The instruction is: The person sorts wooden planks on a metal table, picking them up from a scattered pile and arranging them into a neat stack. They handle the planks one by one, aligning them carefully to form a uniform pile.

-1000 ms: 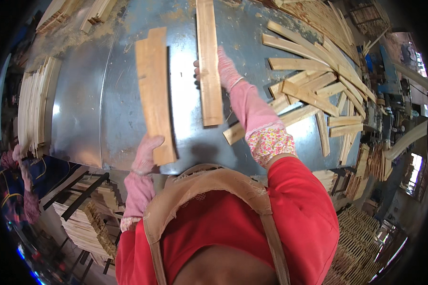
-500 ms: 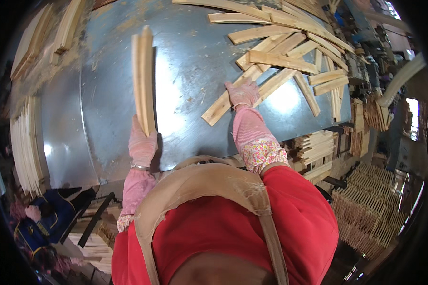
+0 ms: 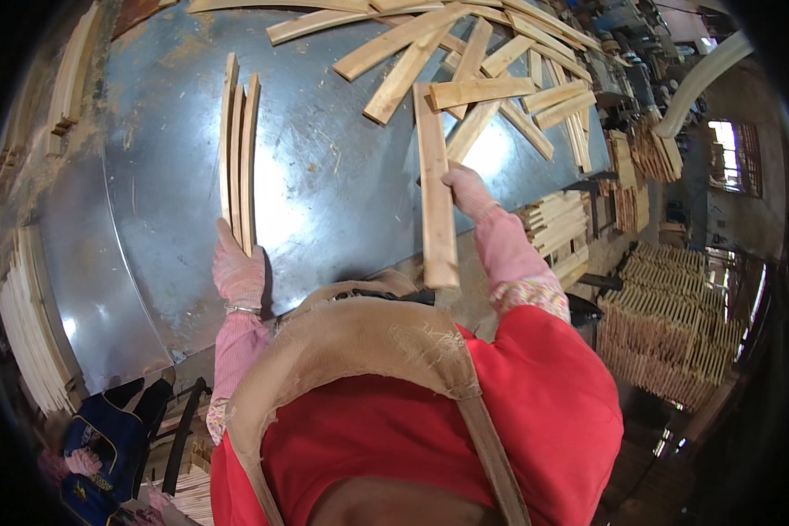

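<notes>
Head view, single plank [image 3: 438,193]: right of centre, near end past desk [image 3: 342,210] edge
Right hand [image 3: 470,190]: grip closed on its right side
Left hand [image 3: 239,275]: grip closed around three slats [image 3: 238,167], near end
Loose pieces [image 3: 491,90]: piled, far right

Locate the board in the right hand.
In the head view, the board is right of centre, held by the right hand, its far end by the scattered boards, its near end jutting past the table.
</notes>
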A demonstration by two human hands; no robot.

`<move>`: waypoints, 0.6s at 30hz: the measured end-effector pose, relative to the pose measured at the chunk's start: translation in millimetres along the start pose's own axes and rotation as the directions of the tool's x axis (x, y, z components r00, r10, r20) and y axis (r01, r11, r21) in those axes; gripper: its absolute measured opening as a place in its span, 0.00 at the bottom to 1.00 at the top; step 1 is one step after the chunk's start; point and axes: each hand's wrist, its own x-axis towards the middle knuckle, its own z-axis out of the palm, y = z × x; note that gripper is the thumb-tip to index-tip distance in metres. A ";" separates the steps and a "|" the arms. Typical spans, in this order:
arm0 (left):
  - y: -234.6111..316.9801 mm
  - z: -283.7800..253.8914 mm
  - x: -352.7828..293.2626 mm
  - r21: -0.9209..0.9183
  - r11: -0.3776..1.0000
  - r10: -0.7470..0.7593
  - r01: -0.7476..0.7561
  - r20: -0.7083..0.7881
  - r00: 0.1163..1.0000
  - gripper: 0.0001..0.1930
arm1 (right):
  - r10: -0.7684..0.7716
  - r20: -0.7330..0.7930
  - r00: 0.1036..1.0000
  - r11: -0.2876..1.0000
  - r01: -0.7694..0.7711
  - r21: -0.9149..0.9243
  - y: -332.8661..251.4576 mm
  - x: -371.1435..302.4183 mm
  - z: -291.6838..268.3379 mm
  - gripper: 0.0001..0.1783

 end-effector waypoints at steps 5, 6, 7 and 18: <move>-13.9 2.6 -3.8 -0.014 0.998 0.067 -0.068 -0.047 0.997 0.45 | 0.294 0.098 0.951 0.903 -0.310 0.297 -27.5 -146.9 37.1 0.30; -13.6 0.8 -5.4 -0.008 0.998 0.062 -0.062 -0.041 0.997 0.44 | 0.264 0.147 0.953 0.925 -0.293 0.241 -26.4 -160.7 46.1 0.32; -12.5 -1.5 -5.0 -0.004 0.997 0.076 -0.076 -0.024 0.997 0.45 | 0.179 0.362 0.915 0.931 -0.276 0.238 -18.4 -160.2 55.4 0.44; -31.4 -15.7 -9.3 0.028 0.915 0.390 -0.402 -0.317 0.865 0.45 | 0.015 0.922 0.387 0.735 -0.630 0.253 1.8 -83.0 211.8 0.76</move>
